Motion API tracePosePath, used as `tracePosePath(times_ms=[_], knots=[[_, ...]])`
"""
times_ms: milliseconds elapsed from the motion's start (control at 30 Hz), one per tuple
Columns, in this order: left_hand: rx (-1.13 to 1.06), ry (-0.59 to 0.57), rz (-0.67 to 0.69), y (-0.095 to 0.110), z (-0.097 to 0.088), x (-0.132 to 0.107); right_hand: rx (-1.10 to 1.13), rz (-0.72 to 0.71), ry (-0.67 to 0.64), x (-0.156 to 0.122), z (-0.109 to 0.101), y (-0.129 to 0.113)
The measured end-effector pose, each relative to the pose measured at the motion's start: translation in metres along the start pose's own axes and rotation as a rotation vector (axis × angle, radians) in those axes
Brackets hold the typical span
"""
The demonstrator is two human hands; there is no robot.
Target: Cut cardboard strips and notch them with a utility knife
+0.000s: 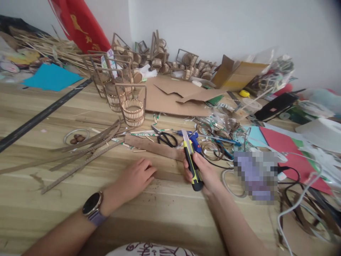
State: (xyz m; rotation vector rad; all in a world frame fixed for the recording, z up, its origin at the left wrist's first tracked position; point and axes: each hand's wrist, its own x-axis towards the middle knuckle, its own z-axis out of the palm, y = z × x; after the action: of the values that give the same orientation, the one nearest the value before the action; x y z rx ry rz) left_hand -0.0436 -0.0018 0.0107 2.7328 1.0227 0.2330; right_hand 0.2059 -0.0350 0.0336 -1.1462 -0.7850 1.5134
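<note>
My right hand (205, 172) is closed around a yellow and black utility knife (193, 165). The knife's silver blade end points away from me. A brown cardboard strip (154, 147) runs from the left up to the fingers of this hand; whether they touch it I cannot tell. My left hand (135, 179), with a watch (92, 204) on its wrist, rests on the wooden table, fingers loosely bent and a little apart. Nothing shows in it, though its underside is hidden. Small brown crumbs lie between the hands. Just beyond are black-handled scissors (165, 137) and a blue glue gun (195, 140).
Small slatted buckets with tall handles (133, 113) stand at back left, and more are heaped by the wall. Long brown strips (93, 147) lie at left. Cardboard sheets (170, 97) are behind. Coiled strips, cables (298, 209) and coloured paper (290, 153) crowd the right.
</note>
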Motion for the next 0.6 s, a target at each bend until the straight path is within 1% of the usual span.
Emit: tracePosePath(times_ms=[133, 233, 333, 467, 600], knots=[[0.021, 0.003, 0.012, 0.001, -0.001, -0.001, 0.021, 0.044, -0.05, 0.0, -0.007, 0.009], [0.023, 0.008, 0.02, 0.002, -0.002, -0.001, 0.044, 0.028, -0.065, -0.005, -0.01, 0.008], [0.008, 0.006, 0.02, 0.002, -0.002, -0.001, 0.06, 0.051, -0.101, -0.008, -0.009, 0.006], [0.011, 0.018, 0.023, 0.0, 0.001, -0.002, 0.087, 0.092, -0.142, -0.009, -0.008, 0.008], [0.03, 0.027, 0.028, 0.0, 0.005, -0.002, 0.09, 0.089, -0.164, -0.01, -0.015, 0.015]])
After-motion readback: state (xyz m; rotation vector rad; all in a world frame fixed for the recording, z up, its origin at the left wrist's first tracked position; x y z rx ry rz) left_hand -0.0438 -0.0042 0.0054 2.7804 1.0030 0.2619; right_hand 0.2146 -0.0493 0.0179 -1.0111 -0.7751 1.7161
